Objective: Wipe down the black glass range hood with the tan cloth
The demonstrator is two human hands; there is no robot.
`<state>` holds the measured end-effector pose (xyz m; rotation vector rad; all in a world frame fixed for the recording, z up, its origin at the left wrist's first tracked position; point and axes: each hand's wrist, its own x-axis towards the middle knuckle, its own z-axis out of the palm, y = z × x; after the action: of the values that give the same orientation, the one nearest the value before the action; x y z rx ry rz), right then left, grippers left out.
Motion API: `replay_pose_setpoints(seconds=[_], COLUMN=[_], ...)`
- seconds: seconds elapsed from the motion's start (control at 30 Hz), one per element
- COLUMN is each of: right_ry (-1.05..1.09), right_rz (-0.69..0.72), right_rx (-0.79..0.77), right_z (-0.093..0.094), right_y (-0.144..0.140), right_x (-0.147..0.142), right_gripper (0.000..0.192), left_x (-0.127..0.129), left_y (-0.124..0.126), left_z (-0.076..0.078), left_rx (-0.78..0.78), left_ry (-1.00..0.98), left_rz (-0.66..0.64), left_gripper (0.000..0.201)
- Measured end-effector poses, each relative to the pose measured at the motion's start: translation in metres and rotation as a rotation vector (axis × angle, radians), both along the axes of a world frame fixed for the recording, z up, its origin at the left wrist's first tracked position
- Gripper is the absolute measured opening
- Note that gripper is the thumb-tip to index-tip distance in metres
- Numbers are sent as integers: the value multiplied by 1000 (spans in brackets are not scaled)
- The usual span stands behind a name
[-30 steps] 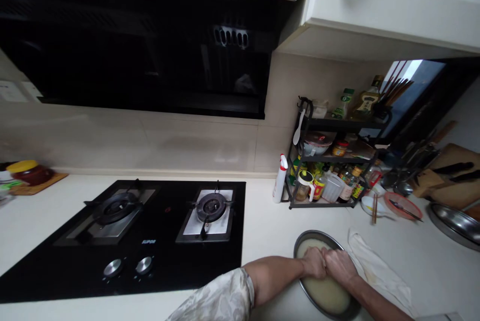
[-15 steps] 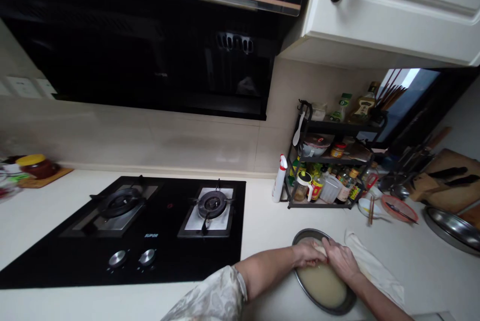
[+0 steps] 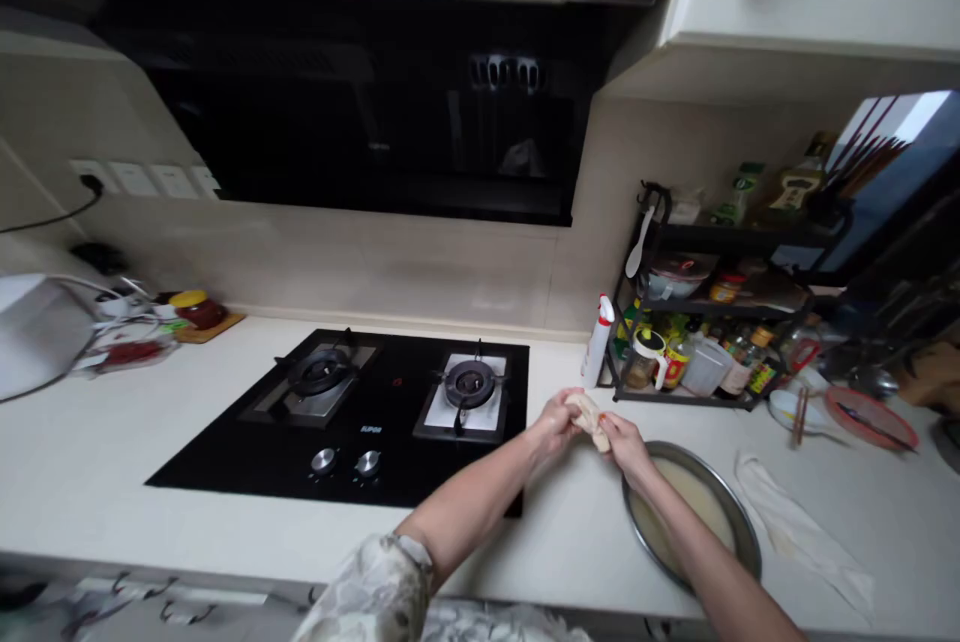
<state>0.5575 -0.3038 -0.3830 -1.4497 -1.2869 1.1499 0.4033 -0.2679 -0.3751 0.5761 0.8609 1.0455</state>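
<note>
Between my two hands is a pale, soft, twisted lump [image 3: 589, 420]; I cannot tell whether it is dough or wet cloth. My left hand [image 3: 556, 422] grips its left end with closed fingers. At the other end, the fingers of my right hand [image 3: 624, 444] pinch it. Both hands are above the white counter, left of a round metal basin [image 3: 752, 547] holding cloudy, whitish liquid [image 3: 701, 500]. My right forearm crosses over the basin and hides part of it. A white cloth [image 3: 802, 527] lies spread to the right of the basin.
The black gas stove [image 3: 360, 457] is left of my hands. A spray bottle [image 3: 598, 342] stands beside a black rack [image 3: 679, 394] of seasonings. Farther right are a small white bowl [image 3: 784, 409] with chopsticks and a red plate [image 3: 870, 419]. A range hood [image 3: 360, 122] hangs above.
Both hands have lifted the pale lump out of the basin and moved it left over the counter. The lump now stretches between them. The view has shifted left.
</note>
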Motion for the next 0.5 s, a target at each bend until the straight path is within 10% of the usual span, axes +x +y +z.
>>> replay_pose_setpoints(seconds=[0.5], right_ry=[208], right_rz=[-166], right_rx=[44], right_z=[25], right_y=[10], right_x=[-175], right_gripper=[90], left_x=[-232], left_y=[-23], left_z=[27], left_rx=[217], left_ry=[251], left_rz=[209], left_gripper=[28])
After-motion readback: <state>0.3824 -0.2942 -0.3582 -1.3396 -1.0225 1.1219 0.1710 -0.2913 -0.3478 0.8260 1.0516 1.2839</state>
